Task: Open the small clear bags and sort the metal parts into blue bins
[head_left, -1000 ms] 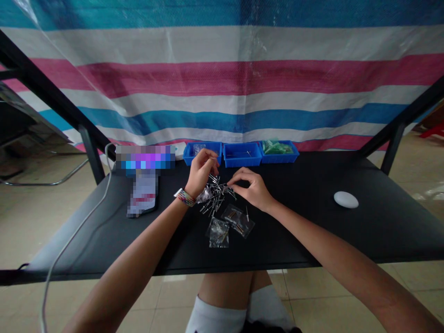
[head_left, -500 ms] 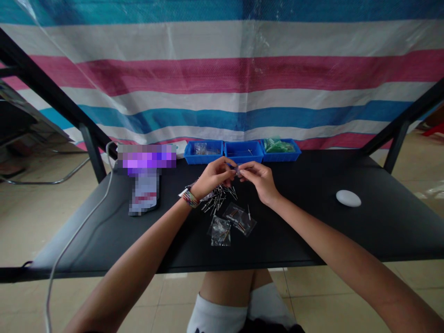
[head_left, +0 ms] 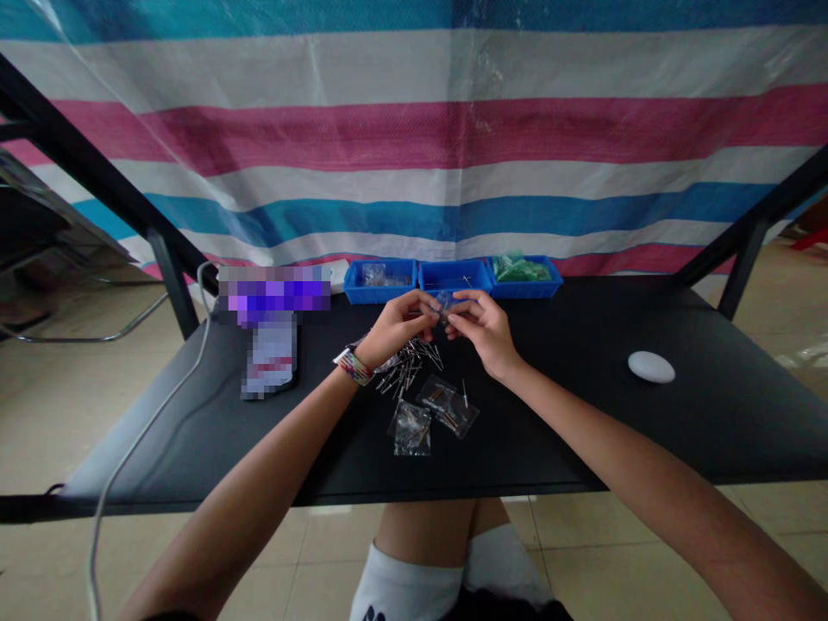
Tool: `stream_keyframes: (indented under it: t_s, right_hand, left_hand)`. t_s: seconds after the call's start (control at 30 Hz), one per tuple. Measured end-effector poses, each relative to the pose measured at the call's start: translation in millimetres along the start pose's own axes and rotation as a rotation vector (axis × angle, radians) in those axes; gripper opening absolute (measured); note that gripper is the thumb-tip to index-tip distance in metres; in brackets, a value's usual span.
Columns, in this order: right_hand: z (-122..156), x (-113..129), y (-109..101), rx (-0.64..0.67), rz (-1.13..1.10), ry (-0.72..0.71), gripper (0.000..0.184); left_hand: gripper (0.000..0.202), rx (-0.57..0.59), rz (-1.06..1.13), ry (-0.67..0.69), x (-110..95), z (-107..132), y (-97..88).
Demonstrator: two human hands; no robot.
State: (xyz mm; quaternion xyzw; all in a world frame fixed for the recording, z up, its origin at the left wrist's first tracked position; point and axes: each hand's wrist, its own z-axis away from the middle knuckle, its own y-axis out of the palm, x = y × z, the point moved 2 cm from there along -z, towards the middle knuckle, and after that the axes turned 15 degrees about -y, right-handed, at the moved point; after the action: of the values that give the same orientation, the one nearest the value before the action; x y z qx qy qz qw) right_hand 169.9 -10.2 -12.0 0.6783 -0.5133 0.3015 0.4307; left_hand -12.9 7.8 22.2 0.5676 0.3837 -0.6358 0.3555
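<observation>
My left hand (head_left: 396, 328) and my right hand (head_left: 482, 329) meet above a black table (head_left: 582, 405), fingertips pinched on a small clear plastic bag (head_left: 443, 302) held between them. Under the hands lies a loose pile of thin metal pins (head_left: 407, 366). Two small clear bags (head_left: 430, 414) with parts in them lie nearer to me, with a single pin (head_left: 464, 394) beside them. A woven bracelet (head_left: 353, 366) sits on my left wrist.
Three blue bins (head_left: 453, 278) line the table's back edge; the left holds clear bags, the right green parts. A white oval object (head_left: 650, 366) lies at the right. A blurred package (head_left: 272, 341) and a white cable (head_left: 148, 431) are at the left. A striped tarp hangs behind.
Both hands rose from the pin pile and came together. My left hand moved right, my right hand moved up, and they now pinch a small clear bag between them.
</observation>
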Motion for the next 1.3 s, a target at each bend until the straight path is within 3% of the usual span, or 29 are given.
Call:
stream_keyframes:
  t_s: [0.1,0.23,0.3,0.43,0.63,0.77,0.9,1.07,1.3]
  right_hand:
    - [-0.2,-0.4,0.0,0.011,-0.023,0.033,0.055]
    - [-0.2,-1.4,0.9,0.075,0.028,0.038,0.033]
    - [-0.2,-1.0,1.0,0.076,0.081,-0.002,0.031]
    - [0.3,4.8,0.5,0.055,0.212,-0.147,0.028]
    - [4.3,29.9,2.4,0.090,0.555,-0.498,0.016]
    - [6.0,37.2,3.3,0.104,0.654,-0.570,0.014]
    - [5.5,30.1,2.9,0.165,0.622,-0.532,0.017]
    - [5.2,13.0,0.0,0.188,0.442,-0.357,0.051]
    - [3.0,4.8,-1.1,0.144,0.174,-0.124,0.040]
  left_hand:
    - [0.022,-0.009,-0.014,0.027,-1.1,0.7,0.3]
    - [0.023,-0.011,-0.026,0.044,-0.2,-0.1,0.1]
    - [0.025,-0.006,-0.017,0.033,0.4,-0.7,0.3]
    - [0.031,-0.010,0.050,-0.025,1.0,-1.0,0.7]
    - [0.048,-0.021,0.082,-0.122,3.0,-1.1,-0.7]
    - [0.044,0.020,0.061,-0.117,2.2,-0.6,-0.2]
    - [0.033,-0.010,0.084,-0.059,0.8,0.3,-0.5]
    - [0.032,-0.076,0.056,0.002,1.3,-1.2,-3.4]
    - [0.032,-0.035,-0.015,0.014,0.2,-0.9,-1.3]
